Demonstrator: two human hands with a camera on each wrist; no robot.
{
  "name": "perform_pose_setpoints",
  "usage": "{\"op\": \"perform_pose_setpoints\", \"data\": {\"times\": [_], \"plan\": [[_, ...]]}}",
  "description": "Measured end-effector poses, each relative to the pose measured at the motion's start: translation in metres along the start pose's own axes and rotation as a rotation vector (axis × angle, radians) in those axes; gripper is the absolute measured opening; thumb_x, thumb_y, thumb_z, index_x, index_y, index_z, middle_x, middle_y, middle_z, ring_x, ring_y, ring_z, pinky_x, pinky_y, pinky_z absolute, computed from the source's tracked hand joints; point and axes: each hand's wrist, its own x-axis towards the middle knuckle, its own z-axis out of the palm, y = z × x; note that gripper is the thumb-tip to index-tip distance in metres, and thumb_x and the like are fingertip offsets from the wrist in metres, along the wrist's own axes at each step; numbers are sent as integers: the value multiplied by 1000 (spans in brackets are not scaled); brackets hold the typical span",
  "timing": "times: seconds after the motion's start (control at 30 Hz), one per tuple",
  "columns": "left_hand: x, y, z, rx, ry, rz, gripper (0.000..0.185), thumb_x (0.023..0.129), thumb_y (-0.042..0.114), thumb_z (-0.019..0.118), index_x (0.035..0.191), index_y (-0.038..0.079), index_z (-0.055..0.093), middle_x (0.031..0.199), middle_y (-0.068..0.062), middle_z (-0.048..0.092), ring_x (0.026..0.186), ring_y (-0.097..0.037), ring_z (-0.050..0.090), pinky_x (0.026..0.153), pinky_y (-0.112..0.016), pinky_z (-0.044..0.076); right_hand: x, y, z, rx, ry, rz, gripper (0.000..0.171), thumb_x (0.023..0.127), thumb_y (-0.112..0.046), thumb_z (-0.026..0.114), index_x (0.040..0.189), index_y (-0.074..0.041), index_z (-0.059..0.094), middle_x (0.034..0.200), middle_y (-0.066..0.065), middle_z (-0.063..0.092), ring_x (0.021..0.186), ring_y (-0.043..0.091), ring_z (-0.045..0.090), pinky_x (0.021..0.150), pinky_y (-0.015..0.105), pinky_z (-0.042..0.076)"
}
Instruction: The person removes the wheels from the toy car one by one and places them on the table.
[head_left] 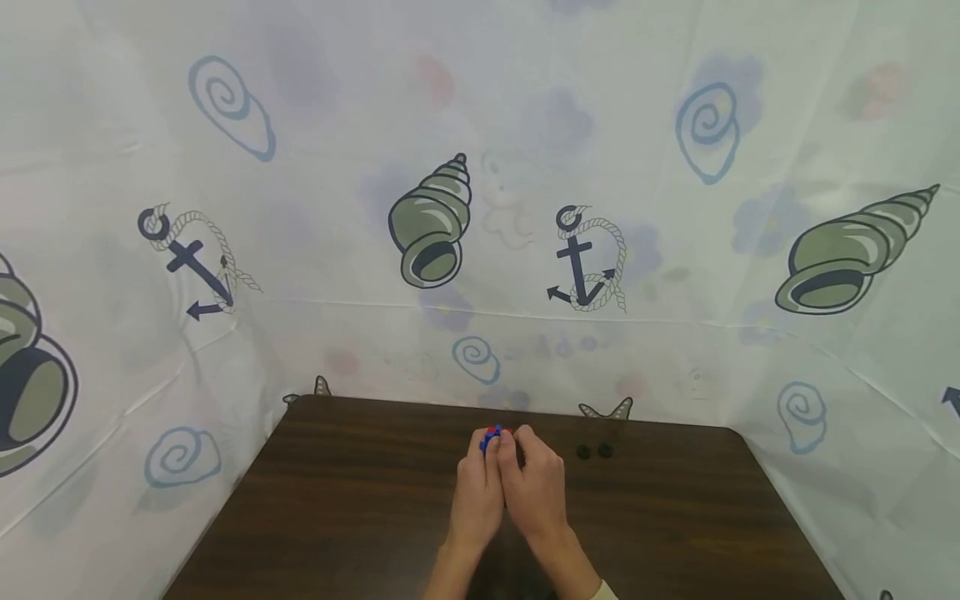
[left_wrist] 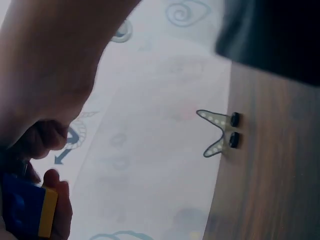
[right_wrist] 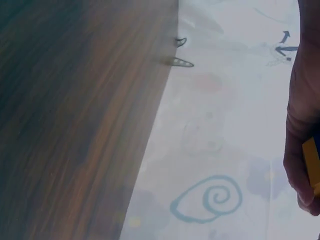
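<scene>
Both hands meet over the middle of the dark wooden table. Together they grip a small block toy with blue, red and yellow parts. My left hand holds it from the left; in the left wrist view the blue and yellow block sits between its fingers. My right hand holds it from the right, and in the right wrist view a yellow edge of the block shows behind its fingers. Most of the toy is hidden by the fingers.
Two small black round pieces lie on the table to the right of the hands, near its far edge; the left wrist view shows the black pieces too. A white sheet printed with shells and anchors surrounds the table.
</scene>
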Motion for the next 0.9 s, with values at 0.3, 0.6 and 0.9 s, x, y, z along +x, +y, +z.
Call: {"op": "perform_pose_setpoints", "data": {"times": [0.3,0.6,0.9], "plan": [[2,-1,-12,16,-55,-13,23,119,18,37,110,14,58,77,11,58,62,-3,54,56,-25,50,3,7,0,-151,-21,-212,27,103,-7,53,78,-13,45,61,-9,38,52,-7,24,44,8,22],[5,1,-23,12,-155,-34,22,119,20,36,112,15,56,75,3,60,59,-8,55,52,-25,48,7,12,0,-123,-53,-260,26,103,-8,49,78,-12,43,61,-9,37,53,-7,23,45,9,22],[6,0,-27,-24,-195,-12,19,118,15,36,113,16,54,76,-9,62,60,-3,52,53,-25,48,15,16,-3,-117,-22,-399,25,102,-10,47,77,-11,44,61,-7,37,54,-4,24,45,10,22]]}}
